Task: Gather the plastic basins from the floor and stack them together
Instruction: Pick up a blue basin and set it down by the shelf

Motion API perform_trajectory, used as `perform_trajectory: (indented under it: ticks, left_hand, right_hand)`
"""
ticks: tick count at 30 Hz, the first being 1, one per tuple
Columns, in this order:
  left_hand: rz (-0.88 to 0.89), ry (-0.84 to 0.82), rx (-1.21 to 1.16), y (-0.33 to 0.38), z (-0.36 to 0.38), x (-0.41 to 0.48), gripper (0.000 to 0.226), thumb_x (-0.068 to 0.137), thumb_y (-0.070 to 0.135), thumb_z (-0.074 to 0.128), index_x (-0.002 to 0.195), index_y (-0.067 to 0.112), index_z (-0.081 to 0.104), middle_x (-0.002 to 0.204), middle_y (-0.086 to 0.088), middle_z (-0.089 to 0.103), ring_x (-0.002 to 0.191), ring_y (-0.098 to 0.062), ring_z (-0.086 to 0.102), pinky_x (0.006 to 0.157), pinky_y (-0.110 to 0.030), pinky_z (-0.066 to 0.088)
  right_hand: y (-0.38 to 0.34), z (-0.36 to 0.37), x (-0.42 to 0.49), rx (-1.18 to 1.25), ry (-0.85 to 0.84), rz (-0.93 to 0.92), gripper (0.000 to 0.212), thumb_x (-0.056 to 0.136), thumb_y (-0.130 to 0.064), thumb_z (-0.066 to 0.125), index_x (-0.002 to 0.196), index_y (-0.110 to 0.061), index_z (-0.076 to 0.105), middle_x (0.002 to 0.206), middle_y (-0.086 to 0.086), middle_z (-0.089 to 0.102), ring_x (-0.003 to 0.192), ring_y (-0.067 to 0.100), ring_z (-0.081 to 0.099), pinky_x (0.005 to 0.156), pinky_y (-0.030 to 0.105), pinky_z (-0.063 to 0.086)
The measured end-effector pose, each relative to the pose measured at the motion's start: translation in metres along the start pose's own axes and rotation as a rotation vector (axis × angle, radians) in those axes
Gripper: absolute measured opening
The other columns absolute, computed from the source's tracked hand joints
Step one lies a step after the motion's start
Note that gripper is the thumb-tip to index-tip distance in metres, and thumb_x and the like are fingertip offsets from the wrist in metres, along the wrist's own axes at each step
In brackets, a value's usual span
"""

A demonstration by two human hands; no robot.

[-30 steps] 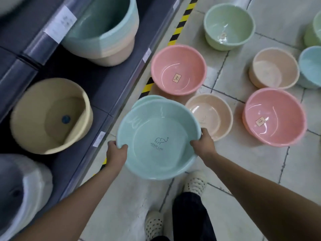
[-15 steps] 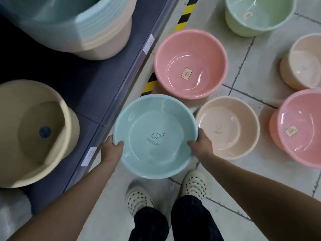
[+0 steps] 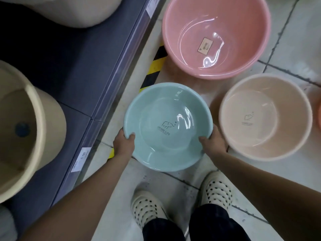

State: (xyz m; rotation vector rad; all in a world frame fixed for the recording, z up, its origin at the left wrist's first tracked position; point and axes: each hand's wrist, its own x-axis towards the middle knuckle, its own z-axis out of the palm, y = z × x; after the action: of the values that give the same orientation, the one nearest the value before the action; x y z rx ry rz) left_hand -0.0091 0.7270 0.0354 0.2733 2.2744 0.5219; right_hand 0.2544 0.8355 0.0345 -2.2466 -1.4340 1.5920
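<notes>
Left hand (image 3: 124,145) and right hand (image 3: 212,142) still clamped on opposite rims of the teal basin (image 3: 166,126), thumbs inside, basin at frame centre, lower toward the floor (image 3: 295,40) than before, pink basin (image 3: 217,37) upper right and beige basin (image 3: 265,117) at right now larger.

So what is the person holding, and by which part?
The light blue basin, gripped by its rim: left hand on the left edge, right hand on the right edge, thumbs hooked over the inside.

Pale tiled floor (image 3: 295,40), yellow-black hazard tape (image 3: 154,66), dark grey store shelf (image 3: 69,58) with price labels (image 3: 83,154)
</notes>
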Motion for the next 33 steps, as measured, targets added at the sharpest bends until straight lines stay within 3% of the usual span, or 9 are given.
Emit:
perform_trajectory:
  ticks: [1, 5, 9, 11, 14, 17, 24, 27, 33]
  left_hand:
    - [-0.011, 0.000, 0.017, 0.002, 0.000, 0.002, 0.030, 0.092, 0.017, 0.061, 0.120, 0.007, 0.061, 0.114, -0.016, 0.068, 0.104, -0.036, 0.063, 0.087, -0.042, 0.052]
    - [0.031, 0.030, 0.015, 0.023, -0.009, -0.007, 0.020, 0.093, 0.016, 0.059, 0.111, 0.010, 0.060, 0.104, -0.010, 0.064, 0.092, -0.029, 0.060, 0.075, -0.032, 0.044]
    - [0.114, 0.091, -0.042, 0.062, -0.036, -0.049, 0.019, 0.092, 0.015, 0.057, 0.111, 0.018, 0.062, 0.097, -0.003, 0.064, 0.086, -0.026, 0.061, 0.062, -0.028, 0.043]
    - [0.155, 0.107, -0.121, 0.082, -0.043, -0.074, 0.019, 0.091, 0.013, 0.059, 0.109, 0.021, 0.063, 0.097, -0.001, 0.066, 0.087, -0.025, 0.063, 0.066, -0.028, 0.047]
    - [0.206, 0.076, -0.169, 0.117, -0.040, -0.105, 0.021, 0.091, 0.015, 0.060, 0.109, 0.024, 0.064, 0.099, 0.002, 0.068, 0.089, -0.021, 0.065, 0.074, -0.031, 0.051]
    - [0.285, 0.017, -0.151, 0.155, -0.014, -0.127, 0.020, 0.090, 0.015, 0.062, 0.107, 0.026, 0.064, 0.101, -0.001, 0.069, 0.089, -0.023, 0.065, 0.076, -0.034, 0.053]
    - [0.460, -0.169, 0.018, 0.216, 0.103, -0.139, 0.013, 0.085, 0.016, 0.062, 0.097, 0.021, 0.063, 0.096, -0.006, 0.069, 0.087, -0.026, 0.064, 0.076, -0.036, 0.053]
    - [0.476, -0.202, 0.141, 0.223, 0.152, -0.125, 0.019, 0.086, 0.017, 0.064, 0.104, 0.012, 0.066, 0.100, -0.011, 0.070, 0.092, -0.030, 0.065, 0.080, -0.035, 0.052]
    - [0.427, -0.218, 0.255, 0.206, 0.210, -0.100, 0.027, 0.087, 0.017, 0.064, 0.113, 0.010, 0.066, 0.108, -0.014, 0.071, 0.099, -0.033, 0.066, 0.089, -0.041, 0.053]
  right_hand:
    - [0.001, 0.000, 0.003, -0.004, -0.034, 0.010, 0.057, 0.092, -0.007, 0.060, 0.145, -0.020, 0.042, 0.114, 0.001, 0.058, 0.099, 0.020, 0.054, 0.055, 0.017, 0.038]
    - [-0.005, -0.011, -0.002, 0.100, -0.081, 0.059, 0.055, 0.088, -0.004, 0.060, 0.139, -0.020, 0.046, 0.117, 0.008, 0.063, 0.104, 0.030, 0.062, 0.074, 0.034, 0.052]
    - [-0.019, -0.043, -0.034, 0.204, -0.122, 0.053, 0.057, 0.081, -0.010, 0.060, 0.136, -0.021, 0.048, 0.104, -0.004, 0.063, 0.095, 0.023, 0.064, 0.067, 0.032, 0.051]
    - [-0.026, -0.067, -0.050, 0.240, -0.099, 0.038, 0.056, 0.082, -0.009, 0.059, 0.136, -0.023, 0.048, 0.101, -0.008, 0.061, 0.092, 0.019, 0.062, 0.066, 0.031, 0.051]
    - [-0.029, -0.112, -0.069, 0.281, -0.033, 0.035, 0.057, 0.086, -0.005, 0.058, 0.136, -0.028, 0.048, 0.106, -0.008, 0.062, 0.102, 0.024, 0.062, 0.082, 0.044, 0.057]
    - [-0.022, -0.165, -0.076, 0.317, 0.059, 0.034, 0.058, 0.086, -0.005, 0.058, 0.137, -0.031, 0.046, 0.108, -0.012, 0.062, 0.105, 0.024, 0.062, 0.084, 0.047, 0.058]
    - [0.025, -0.259, -0.053, 0.356, 0.287, 0.080, 0.057, 0.083, -0.008, 0.062, 0.135, -0.028, 0.048, 0.119, 0.001, 0.062, 0.106, 0.026, 0.061, 0.082, 0.044, 0.057]
    - [0.049, -0.269, -0.027, 0.370, 0.323, 0.108, 0.051, 0.073, -0.010, 0.061, 0.119, -0.029, 0.052, 0.110, 0.003, 0.063, 0.102, 0.030, 0.063, 0.077, 0.048, 0.059]
    - [0.098, -0.250, 0.019, 0.442, 0.311, 0.214, 0.062, 0.075, -0.010, 0.060, 0.134, -0.026, 0.052, 0.112, 0.003, 0.063, 0.102, 0.034, 0.064, 0.077, 0.051, 0.060]
